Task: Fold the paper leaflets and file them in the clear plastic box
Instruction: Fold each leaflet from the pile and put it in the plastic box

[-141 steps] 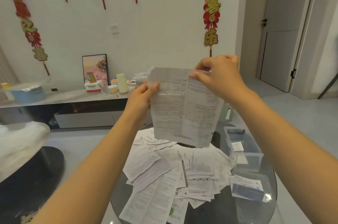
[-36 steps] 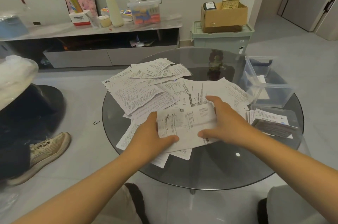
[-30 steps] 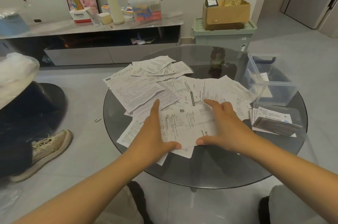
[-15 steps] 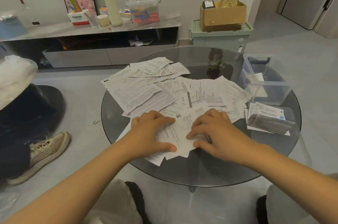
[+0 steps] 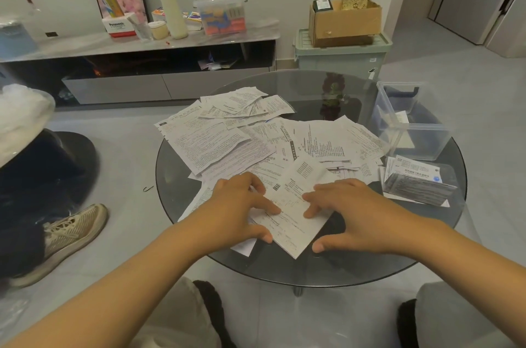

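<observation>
The left hand (image 5: 242,205) lay flat, fingers spread, pinning the near leaflet (image 5: 296,205) to the round glass bench (image 5: 370,256). Beside it the right hand (image 5: 350,211) pressed down open-palmed on the same sheet, gripping nothing. Behind them sprawled the loose pile of leaflets (image 5: 227,142), unfolded. This looked like the creasing step, a fold being flattened. Further right sat a folded stack (image 5: 412,179), and beyond it the clear plastic box (image 5: 412,131), nearly empty. Next move, likely: pinch the folded sheet and carry it right to the box.
</observation>
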`<act>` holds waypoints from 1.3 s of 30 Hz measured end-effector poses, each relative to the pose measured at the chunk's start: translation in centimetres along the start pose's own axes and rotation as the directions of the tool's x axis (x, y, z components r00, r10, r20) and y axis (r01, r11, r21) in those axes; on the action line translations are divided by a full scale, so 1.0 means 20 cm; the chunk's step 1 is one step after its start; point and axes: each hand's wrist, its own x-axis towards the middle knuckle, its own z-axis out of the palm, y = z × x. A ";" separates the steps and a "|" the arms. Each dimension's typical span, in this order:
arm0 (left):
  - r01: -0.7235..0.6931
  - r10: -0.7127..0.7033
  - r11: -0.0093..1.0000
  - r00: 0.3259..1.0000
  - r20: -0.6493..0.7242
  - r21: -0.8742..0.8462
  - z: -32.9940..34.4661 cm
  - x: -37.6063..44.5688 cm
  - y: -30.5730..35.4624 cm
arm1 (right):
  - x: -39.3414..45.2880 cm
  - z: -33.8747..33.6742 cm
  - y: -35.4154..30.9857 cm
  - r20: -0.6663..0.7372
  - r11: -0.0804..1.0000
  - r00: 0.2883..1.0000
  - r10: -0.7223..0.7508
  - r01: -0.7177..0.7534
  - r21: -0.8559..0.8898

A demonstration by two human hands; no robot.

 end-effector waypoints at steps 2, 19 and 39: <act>-0.051 0.051 0.998 0.999 -0.007 0.030 0.00 0.01 -0.01 | 0.00 0.01 0.00 0.007 0.999 1.000 0.005 -0.006 0.031; -0.152 0.120 0.934 0.986 -0.118 -0.323 -0.01 0.05 0.11 | -0.07 0.00 0.02 -0.140 0.957 0.989 0.051 -0.008 0.290; 0.062 -0.143 0.935 0.967 -0.213 -0.349 0.10 0.24 0.15 | -0.06 0.11 0.05 -0.373 0.976 0.902 0.218 -0.210 0.062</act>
